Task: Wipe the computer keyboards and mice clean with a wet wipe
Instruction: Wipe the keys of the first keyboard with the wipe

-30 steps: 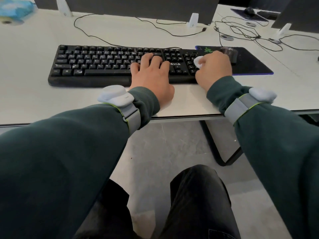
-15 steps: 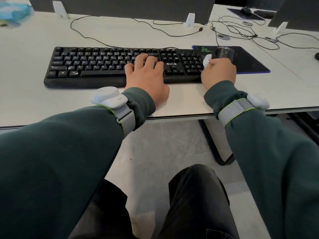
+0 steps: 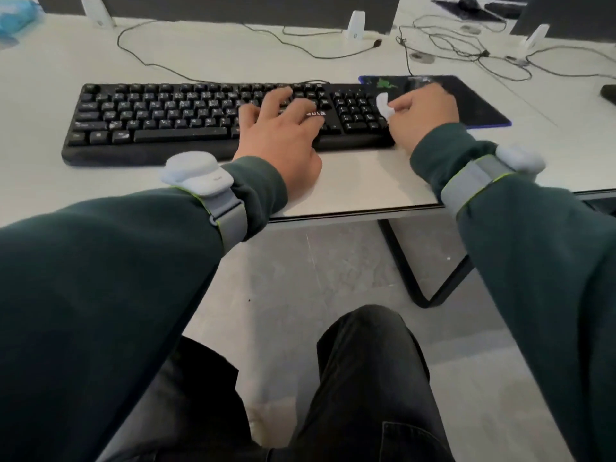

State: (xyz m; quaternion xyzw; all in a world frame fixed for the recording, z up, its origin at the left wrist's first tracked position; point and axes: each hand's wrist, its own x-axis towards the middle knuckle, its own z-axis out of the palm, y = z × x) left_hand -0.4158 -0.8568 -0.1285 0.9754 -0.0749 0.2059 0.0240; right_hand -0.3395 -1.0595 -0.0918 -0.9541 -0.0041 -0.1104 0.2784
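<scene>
Wipe (image 3: 383, 106) pinched in R hand (image 3: 423, 118) at keyboard (image 3: 200, 121) right edge by numpad. It drifted toward the mouse pad (image 3: 480, 105) half a sec ago and is back now. L hand (image 3: 280, 135) lies flat on keys, holding nothing; keyboard prob nearly done, blurry mouse (image 3: 423, 82) next.

A white desk (image 3: 166, 55) fills the upper half of the view. At twelve o'clock, along its far edge, stands a dark partition (image 3: 233, 5) held by white brackets (image 3: 355, 25). Loose black cables (image 3: 446, 45) trail at one o'clock. Below lies a grey floor (image 3: 316, 261), with a black desk leg (image 3: 410, 278) at four o'clock.
</scene>
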